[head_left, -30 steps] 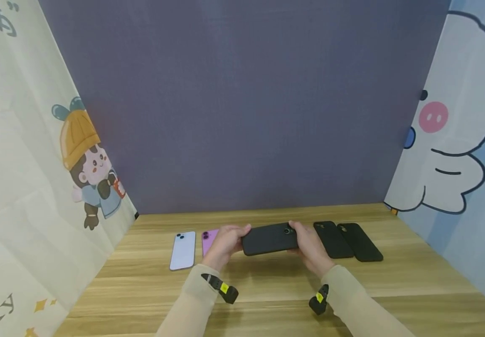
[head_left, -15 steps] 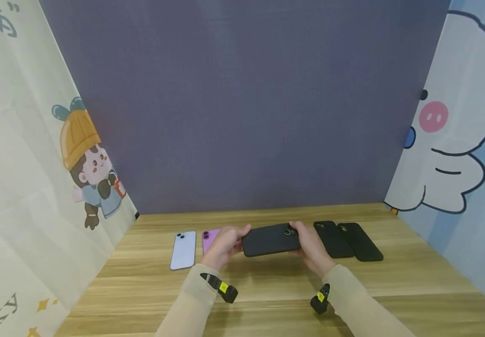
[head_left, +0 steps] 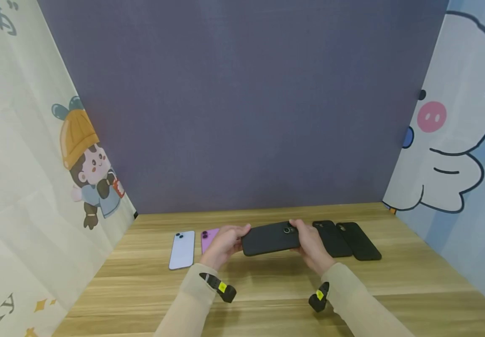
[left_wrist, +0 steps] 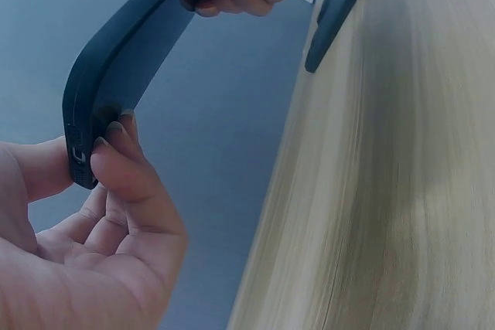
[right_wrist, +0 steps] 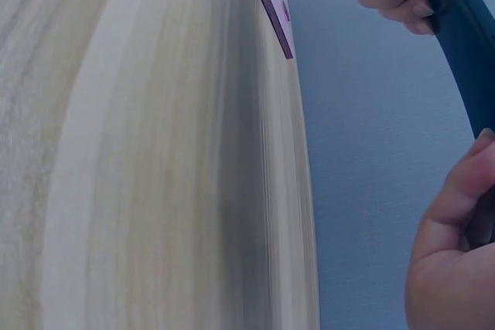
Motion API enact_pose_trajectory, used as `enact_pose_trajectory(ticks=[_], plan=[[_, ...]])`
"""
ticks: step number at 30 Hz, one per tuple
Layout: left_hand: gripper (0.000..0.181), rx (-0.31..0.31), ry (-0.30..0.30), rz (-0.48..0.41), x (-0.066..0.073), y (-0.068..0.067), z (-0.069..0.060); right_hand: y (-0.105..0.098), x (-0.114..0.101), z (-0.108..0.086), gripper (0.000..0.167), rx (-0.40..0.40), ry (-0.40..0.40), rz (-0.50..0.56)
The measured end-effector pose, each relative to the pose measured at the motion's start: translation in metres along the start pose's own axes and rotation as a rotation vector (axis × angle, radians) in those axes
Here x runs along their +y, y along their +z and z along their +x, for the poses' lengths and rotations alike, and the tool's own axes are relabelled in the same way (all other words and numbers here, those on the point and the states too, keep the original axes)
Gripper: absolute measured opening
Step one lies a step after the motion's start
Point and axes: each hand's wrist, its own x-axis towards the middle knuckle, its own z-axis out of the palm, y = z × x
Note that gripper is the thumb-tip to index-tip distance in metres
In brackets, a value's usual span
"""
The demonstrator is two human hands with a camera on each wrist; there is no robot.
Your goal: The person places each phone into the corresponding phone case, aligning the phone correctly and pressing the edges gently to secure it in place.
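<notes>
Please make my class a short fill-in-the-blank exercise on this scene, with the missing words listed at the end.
1. Of the left hand and the right hand, the one nearer the held black phone case's camera area is the ____ one.
2. In the head view, the purple phone is partly hidden by the ____ hand.
3. The number of other black phone cases lying on the table is ____.
4. Each wrist strap bears a patch coloured ____.

Missing words: right; left; two; yellow.

Diffuse light is casting soft shadow beneath the black rectangular phone case [head_left: 267, 239]; both wrist views are running bluish.
</notes>
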Motion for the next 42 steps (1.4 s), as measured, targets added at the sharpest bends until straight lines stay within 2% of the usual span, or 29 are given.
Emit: enact_pose_trajectory(ticks=[8, 14, 18, 23, 27, 32, 37, 42], plan=[[0.028, -0.008, 0.003, 0.003, 0.0003, 0.0005, 0.0004, -0.0016, 0.0045, 0.0015, 0.049, 0.002, -0.009, -0.018], [0.025, -0.023, 0.018, 0.008, -0.0017, 0.0024, 0.0002, 0.0005, 0.0037, 0.0027, 0.044, 0.036, 0.006, 0.009], [0.025, -0.027, 0.026, 0.006, -0.0022, 0.0032, -0.0007, 0.0011, 0.0028, 0.0034, 0.040, 0.020, 0.019, 0.029], [0.024, -0.039, 0.010, -0.012, -0.0001, 0.0026, -0.0018, -0.0007, 0.0024, 0.0039, 0.033, -0.007, 0.040, 0.078], [0.021, -0.055, -0.028, -0.011, 0.0026, 0.0029, -0.0043, -0.0033, 0.0035, 0.0035, 0.027, -0.023, 0.061, 0.103], [0.021, -0.126, -0.068, 0.036, 0.0048, 0.0042, -0.0057, -0.0055, 0.0052, 0.0036, 0.023, -0.073, 0.083, 0.157], [0.031, -0.218, -0.068, 0.021, 0.0039, 0.0051, -0.0060, -0.0044, 0.0040, 0.0040, 0.024, -0.123, 0.086, 0.223], [0.017, -0.224, -0.066, -0.046, 0.0030, 0.0044, -0.0067, -0.0035, 0.0017, 0.0018, 0.024, -0.138, 0.097, 0.301]])
